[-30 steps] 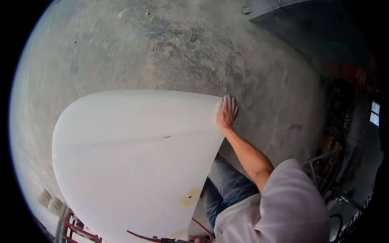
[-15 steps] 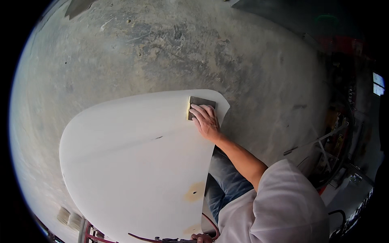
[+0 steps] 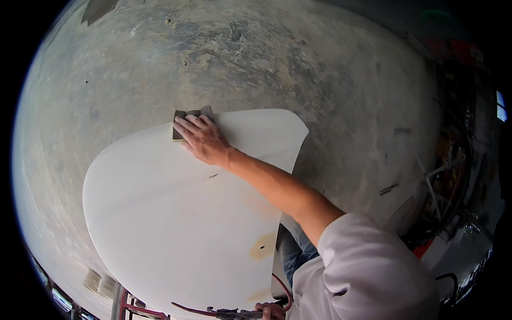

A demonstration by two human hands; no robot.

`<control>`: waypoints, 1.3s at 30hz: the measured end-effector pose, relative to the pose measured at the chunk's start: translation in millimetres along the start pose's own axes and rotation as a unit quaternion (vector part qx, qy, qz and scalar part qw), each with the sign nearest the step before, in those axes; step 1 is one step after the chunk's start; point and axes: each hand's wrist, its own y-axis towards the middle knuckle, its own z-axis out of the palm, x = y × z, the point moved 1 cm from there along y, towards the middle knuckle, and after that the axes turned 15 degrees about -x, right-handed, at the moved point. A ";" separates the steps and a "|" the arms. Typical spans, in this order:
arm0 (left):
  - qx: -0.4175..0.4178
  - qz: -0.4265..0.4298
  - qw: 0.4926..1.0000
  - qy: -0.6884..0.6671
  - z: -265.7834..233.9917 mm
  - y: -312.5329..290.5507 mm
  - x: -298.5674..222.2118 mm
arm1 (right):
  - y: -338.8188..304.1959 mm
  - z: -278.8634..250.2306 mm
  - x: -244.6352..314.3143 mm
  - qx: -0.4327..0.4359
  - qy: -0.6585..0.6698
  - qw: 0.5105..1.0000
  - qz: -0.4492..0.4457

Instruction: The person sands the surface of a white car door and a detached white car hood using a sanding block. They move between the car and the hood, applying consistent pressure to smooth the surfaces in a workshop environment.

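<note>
My right hand (image 3: 205,140) is closed over a dark grey sanding block (image 3: 180,129) with a pale yellow edge. It presses the block flat at the far edge of a large white rounded panel (image 3: 160,213); a grey flap of the block shows past my fingers. On the panel are a small dark mark (image 3: 212,176) and a tan patch (image 3: 261,247) with a dark spot. At the bottom edge of the picture, my left hand (image 3: 271,311) grips a dark tool (image 3: 234,313) joined to a red hose (image 3: 287,289). Its kind is not clear, being partly cut off.
A worn grey concrete floor (image 3: 341,106) surrounds the panel. A red metal frame (image 3: 141,310) stands at lower left, near pale round objects (image 3: 98,282). On the right, a thin metal stand (image 3: 421,181) rises before dark clutter. My legs in jeans (image 3: 292,248) are beside the panel.
My right hand has slid the sanding block left along the panel's far edge, away from the right corner, and the arm is stretched further out. My left hand stays around the dark tool.
</note>
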 end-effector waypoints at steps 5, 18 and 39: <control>-0.008 -0.041 0.999 -0.027 -11.2 10.2 -5.0 | -110.4 -93.9 -140.2 -0.050 -0.141 0.970 0.189; -0.009 -0.005 1.000 -0.023 -15.1 8.4 -3.7 | -97.1 -21.9 28.1 0.016 0.067 0.994 -0.085; 0.066 0.000 0.998 0.005 -11.0 2.7 -17.9 | -242.2 -170.1 -161.6 -0.212 -0.295 0.768 0.527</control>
